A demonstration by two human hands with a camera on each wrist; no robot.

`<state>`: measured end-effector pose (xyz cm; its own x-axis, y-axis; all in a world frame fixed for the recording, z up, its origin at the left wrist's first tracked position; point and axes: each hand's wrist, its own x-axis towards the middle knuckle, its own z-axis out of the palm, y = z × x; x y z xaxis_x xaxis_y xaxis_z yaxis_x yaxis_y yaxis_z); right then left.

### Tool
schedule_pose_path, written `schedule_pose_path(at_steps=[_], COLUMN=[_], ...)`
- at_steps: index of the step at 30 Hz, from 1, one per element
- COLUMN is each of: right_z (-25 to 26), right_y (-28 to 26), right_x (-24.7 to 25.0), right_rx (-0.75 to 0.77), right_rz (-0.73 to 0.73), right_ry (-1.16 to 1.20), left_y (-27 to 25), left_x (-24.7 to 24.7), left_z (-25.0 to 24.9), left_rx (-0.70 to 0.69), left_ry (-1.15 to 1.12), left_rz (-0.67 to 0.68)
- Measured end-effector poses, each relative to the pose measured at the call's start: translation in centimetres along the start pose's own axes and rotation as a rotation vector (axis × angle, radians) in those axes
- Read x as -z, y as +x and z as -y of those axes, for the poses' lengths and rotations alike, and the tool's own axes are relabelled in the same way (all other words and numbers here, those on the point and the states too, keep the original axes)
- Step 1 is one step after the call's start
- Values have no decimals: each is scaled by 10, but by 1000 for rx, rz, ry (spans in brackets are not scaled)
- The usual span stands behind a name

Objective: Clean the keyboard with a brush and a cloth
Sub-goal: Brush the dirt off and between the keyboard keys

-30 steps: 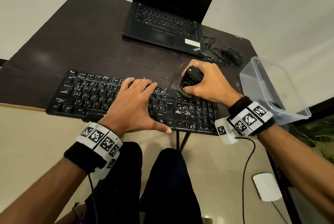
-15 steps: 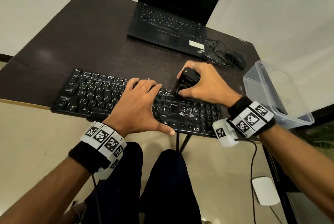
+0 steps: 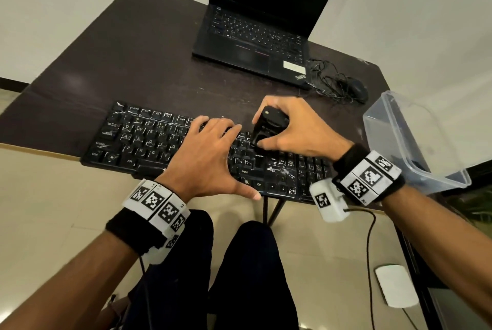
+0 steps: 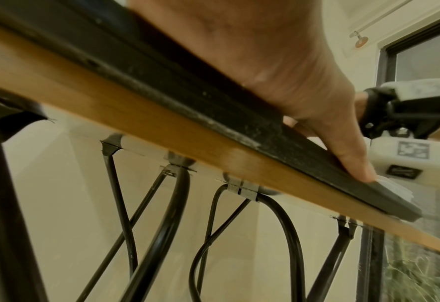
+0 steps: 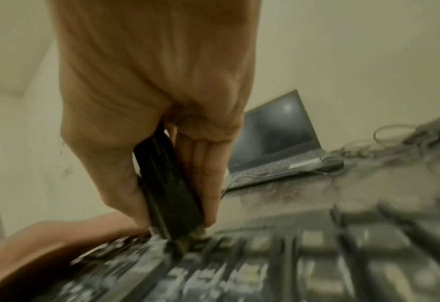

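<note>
Brush (image 3: 270, 127) shifted left along keyboard (image 3: 149, 140), gripped by right hand (image 3: 295, 130); left hand (image 3: 205, 159) flat, relaxed.

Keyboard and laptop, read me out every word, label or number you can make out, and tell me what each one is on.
"ThinkPad": front right corner of the laptop.
"Ctrl", "Alt", "Shift", "Enter": keys of the keyboard, held flat by the left hand.
Single letters such as "A", "S", "D", "Z", "X", "C", "V": its letter keys.
Other key legends and the laptop's white sticker: too small to read.
Wrist-band squares: patterns, no text.
</note>
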<state>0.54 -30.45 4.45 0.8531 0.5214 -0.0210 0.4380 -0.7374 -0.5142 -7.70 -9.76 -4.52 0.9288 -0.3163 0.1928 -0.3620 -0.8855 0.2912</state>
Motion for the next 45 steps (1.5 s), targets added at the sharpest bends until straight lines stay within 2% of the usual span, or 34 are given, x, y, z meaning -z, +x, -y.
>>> schedule_pose_path(at_steps=[4,7,8,10,14,17,22,25,28,30,33,37,45], right_z=[-2,-2,-3,-11,-24,-29,-35,-49,-59,-64,-62,-63,-77], right_y=[0,-5,-6,-7,-16,-25,-33,-37,-51,-59,-60,-67,-76], right_x=[0,-1,-3,-1,8,13,18,29,36,37,33,29,31], right_rx=[-15,27,24,-23,-42,-104,-131,-194,-226,-258,-269,-245,-287], right_rz=[-76,-14,-36,-111,-73,-123,-101,-169,-140,-177,-219,-182,-272], right_ry=[-14,-3,-18,-42,-36,12,-54,-140,-39,19,-1,-7,-13], left_y=[1,0,0,1,0,0,0,0,0,1,1,-1,-2], left_x=[0,1,1,0,2,1,2,1,1,1,3,2,2], left_z=[-2,-1,0,-2,-2,-2,-2,-3,-2,-2,-1,-3,-2], left_rx=[-1,11,11,6,17,22,23,9,17,16,25,21,19], left_ry=[10,7,5,6,2,1,4,10,15,18,22,17,12], left_rz=[3,12,10,-5,-4,-6,2,0,-4,11,13,20,11])
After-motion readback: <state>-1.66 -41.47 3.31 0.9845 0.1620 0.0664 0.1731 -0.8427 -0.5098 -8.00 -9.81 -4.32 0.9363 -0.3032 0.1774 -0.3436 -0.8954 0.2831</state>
